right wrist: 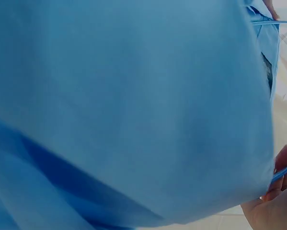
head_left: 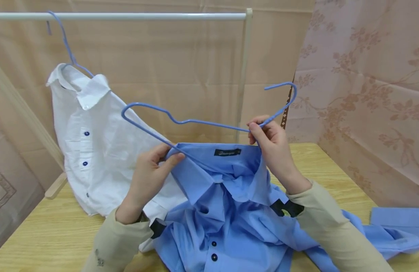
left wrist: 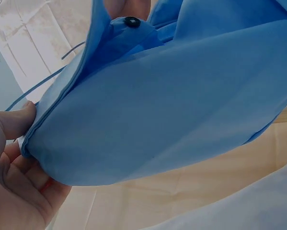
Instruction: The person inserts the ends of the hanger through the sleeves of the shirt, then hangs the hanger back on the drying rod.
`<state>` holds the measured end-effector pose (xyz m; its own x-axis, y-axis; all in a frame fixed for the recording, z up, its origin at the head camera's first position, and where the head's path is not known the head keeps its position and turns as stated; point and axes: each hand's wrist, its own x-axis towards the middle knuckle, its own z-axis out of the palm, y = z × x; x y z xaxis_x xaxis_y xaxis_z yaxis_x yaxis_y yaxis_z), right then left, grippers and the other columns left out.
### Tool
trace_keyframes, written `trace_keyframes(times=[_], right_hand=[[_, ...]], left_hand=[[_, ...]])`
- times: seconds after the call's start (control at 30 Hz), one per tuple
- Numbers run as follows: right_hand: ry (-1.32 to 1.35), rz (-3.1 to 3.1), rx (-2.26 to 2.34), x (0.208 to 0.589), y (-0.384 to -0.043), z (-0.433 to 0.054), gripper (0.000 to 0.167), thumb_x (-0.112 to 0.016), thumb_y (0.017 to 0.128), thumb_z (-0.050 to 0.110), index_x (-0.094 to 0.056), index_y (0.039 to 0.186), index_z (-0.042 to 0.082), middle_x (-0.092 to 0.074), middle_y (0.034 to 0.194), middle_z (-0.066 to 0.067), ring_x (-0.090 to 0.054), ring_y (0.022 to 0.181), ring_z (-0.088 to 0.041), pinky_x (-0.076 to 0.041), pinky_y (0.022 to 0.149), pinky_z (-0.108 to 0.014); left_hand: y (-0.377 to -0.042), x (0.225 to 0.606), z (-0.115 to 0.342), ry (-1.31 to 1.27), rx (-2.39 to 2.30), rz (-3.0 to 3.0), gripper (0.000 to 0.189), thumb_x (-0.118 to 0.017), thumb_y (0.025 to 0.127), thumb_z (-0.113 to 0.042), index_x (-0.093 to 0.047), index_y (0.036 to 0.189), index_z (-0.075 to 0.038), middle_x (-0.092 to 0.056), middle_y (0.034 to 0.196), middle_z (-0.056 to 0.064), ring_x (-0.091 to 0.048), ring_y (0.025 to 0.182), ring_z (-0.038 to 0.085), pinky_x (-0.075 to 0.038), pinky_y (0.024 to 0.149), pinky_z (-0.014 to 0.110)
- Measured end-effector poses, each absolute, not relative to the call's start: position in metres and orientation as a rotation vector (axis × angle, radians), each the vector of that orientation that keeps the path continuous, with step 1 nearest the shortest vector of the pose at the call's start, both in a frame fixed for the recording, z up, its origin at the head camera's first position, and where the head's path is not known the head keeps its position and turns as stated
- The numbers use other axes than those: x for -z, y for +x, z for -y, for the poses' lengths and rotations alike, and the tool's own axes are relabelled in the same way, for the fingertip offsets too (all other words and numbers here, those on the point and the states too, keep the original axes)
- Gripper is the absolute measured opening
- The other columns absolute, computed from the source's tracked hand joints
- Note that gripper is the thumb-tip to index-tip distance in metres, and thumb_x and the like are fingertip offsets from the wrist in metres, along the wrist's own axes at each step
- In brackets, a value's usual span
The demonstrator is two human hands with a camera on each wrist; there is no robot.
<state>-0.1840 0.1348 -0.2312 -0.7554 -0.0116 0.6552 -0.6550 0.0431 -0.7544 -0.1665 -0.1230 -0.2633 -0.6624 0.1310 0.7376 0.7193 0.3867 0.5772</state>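
A blue button-up shirt [head_left: 236,226] lies with its collar raised toward me, a dark label inside the neck. My left hand [head_left: 149,179] pinches the collar's left side between thumb and fingers, as the left wrist view also shows. Over the neck opening slants a blue wire hanger [head_left: 209,122], its hook up at the right. One arm of it runs down past my left thumb to the collar. My right hand [head_left: 272,145] pinches the hanger near the base of the hook, beside the collar's right side. In the right wrist view, shirt cloth [right wrist: 148,105] covers most of the picture.
A white shirt [head_left: 93,151] with dark blue buttons hangs at the left on another blue hanger [head_left: 64,37]. That hanger hooks over a white rail [head_left: 145,16] held by a wooden post [head_left: 243,68]. Below is a wooden table [head_left: 36,234]; a blue sleeve [head_left: 393,236] spreads across its right side.
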Motion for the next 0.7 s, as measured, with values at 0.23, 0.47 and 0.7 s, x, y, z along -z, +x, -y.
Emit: trace_keyframes(times=[0.23, 0.47, 0.7], right_hand=[[0.645, 1.81, -1.762, 0.233, -0.178, -0.141, 0.009, -0.048, 0.091, 0.001, -0.05, 0.096, 0.009, -0.053, 0.077, 0.001, -0.053, 0.068, -0.01, -0.045, 0.066, -0.019], [0.684, 1.761, -1.726, 0.234, -0.173, -0.15, 0.015, -0.047, 0.091, -0.002, -0.048, 0.096, 0.012, -0.056, 0.088, 0.0, -0.056, 0.085, -0.011, -0.044, 0.079, -0.019], [0.736, 1.761, -1.721, 0.236, -0.169, -0.159, 0.019, -0.046, 0.09, -0.005, -0.046, 0.099, 0.012, -0.058, 0.09, -0.002, -0.058, 0.088, -0.013, -0.044, 0.081, -0.02]], left_hand=[[-0.167, 0.259, 0.123, -0.698, 1.293, 1.981, 0.005, -0.067, 0.08, -0.005, -0.065, 0.078, -0.001, -0.054, 0.062, 0.0, -0.046, 0.056, 0.005, -0.034, 0.05, 0.018], [-0.165, 0.256, 0.128, -0.628, 1.448, 1.927, 0.005, -0.066, 0.081, -0.003, -0.064, 0.082, 0.001, -0.046, 0.058, -0.007, -0.039, 0.051, 0.004, -0.029, 0.044, 0.023], [-0.163, 0.254, 0.131, -0.625, 1.566, 1.885, 0.009, -0.064, 0.082, -0.004, -0.066, 0.089, 0.002, -0.058, 0.069, -0.008, -0.047, 0.057, 0.006, -0.036, 0.049, 0.02]])
